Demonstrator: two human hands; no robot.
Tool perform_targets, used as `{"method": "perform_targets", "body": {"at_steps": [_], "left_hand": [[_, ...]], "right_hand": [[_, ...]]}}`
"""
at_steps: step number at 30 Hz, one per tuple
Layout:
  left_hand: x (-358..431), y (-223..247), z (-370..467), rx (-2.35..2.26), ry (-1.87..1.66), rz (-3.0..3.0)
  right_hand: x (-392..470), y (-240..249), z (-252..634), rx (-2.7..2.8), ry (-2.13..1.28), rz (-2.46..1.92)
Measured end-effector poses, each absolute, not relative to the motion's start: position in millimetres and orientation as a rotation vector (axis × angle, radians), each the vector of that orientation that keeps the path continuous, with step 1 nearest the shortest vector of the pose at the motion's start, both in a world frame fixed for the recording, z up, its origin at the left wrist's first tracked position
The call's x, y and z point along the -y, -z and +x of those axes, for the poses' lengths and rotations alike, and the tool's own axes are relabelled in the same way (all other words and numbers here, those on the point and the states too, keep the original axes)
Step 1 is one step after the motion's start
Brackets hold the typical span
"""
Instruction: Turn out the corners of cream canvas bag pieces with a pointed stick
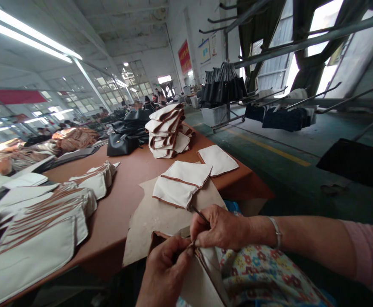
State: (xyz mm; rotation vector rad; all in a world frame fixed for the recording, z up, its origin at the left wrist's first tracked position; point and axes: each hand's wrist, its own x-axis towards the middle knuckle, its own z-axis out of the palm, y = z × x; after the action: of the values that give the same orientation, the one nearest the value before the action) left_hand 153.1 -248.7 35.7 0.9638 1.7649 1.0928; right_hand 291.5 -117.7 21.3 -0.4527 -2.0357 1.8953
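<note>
At the lower middle, my left hand [169, 270] pinches the brown-trimmed edge of a white fabric piece [201, 283] above my lap. My right hand [220, 228] closes on the same edge, its fingertips almost touching those of my left. A thin dark tool [200, 214] sticks out from the curled fingers of my right hand; what kind it is cannot be made out. Just beyond, a white pouch-like piece [182, 181] with brown edging lies on a tan sheet [138, 226]. Another white piece [217, 160] rests flat near the table's right corner.
On the brown table [125, 170] stands a tall stack of folded white pieces [165, 132], beside black bags [122, 143]. Rows of white pieces [55, 226] cover the left side. Metal racks [301, 42] with hanging dark bags [223, 87] stand at the right.
</note>
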Motion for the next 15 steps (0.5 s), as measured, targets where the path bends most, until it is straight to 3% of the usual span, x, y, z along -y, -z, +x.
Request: {"method": "perform_targets", "body": {"at_steps": [5,11,15], "left_hand": [[251.5,-29.4,139.0,-1.715,-1.047,0.902],[258.9,-32.0,131.4,-1.688,-1.068,1.028],[260.5,-32.8,135.6,-1.764,-1.175,1.148]], "right_hand": [[116.8,-19.3,295.8,2.093,-1.667,-0.335],[105.9,-21.0,300.2,2.087,-2.065,-0.666],[103.6,-24.4,300.5,2.146,-2.131,-0.722]]}}
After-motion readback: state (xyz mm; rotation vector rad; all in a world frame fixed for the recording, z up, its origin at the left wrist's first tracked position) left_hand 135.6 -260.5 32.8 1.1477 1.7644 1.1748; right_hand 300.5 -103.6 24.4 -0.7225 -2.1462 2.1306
